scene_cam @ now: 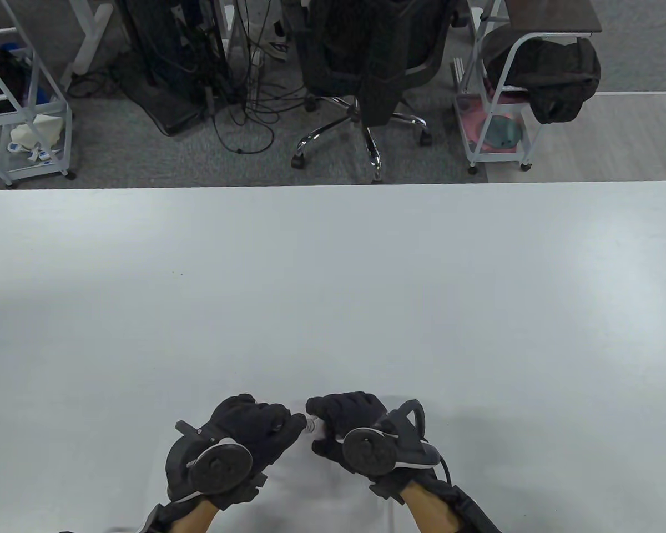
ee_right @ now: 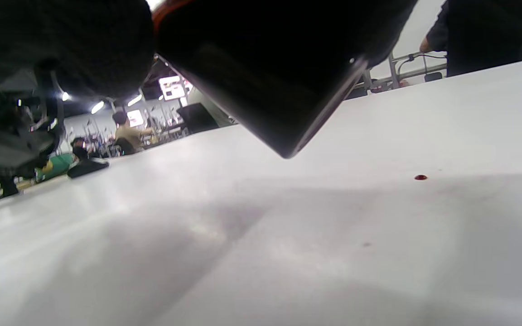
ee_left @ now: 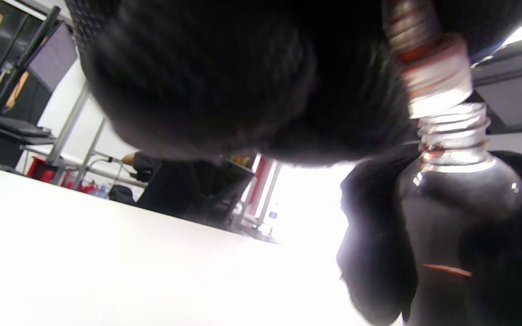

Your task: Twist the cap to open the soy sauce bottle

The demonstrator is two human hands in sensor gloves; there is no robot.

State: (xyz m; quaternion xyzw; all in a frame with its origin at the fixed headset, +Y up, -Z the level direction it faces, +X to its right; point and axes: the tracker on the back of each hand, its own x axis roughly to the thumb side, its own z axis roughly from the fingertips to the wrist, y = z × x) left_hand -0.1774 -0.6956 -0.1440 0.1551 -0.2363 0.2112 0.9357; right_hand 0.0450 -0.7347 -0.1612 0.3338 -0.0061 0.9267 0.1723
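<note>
The soy sauce bottle is held between both hands near the table's front edge; only its clear neck shows in the table view. My right hand grips the dark bottle body, its fingers wrapped around it. My left hand pinches the ribbed white and red cap. The cap is tilted at the top of the neck, and the bare threads show below it. The bottle's base is tilted and raised off the table.
The white table stretches ahead of the hands. A small dark red drop lies on it near the bottle. An office chair and wheeled carts stand beyond the far edge.
</note>
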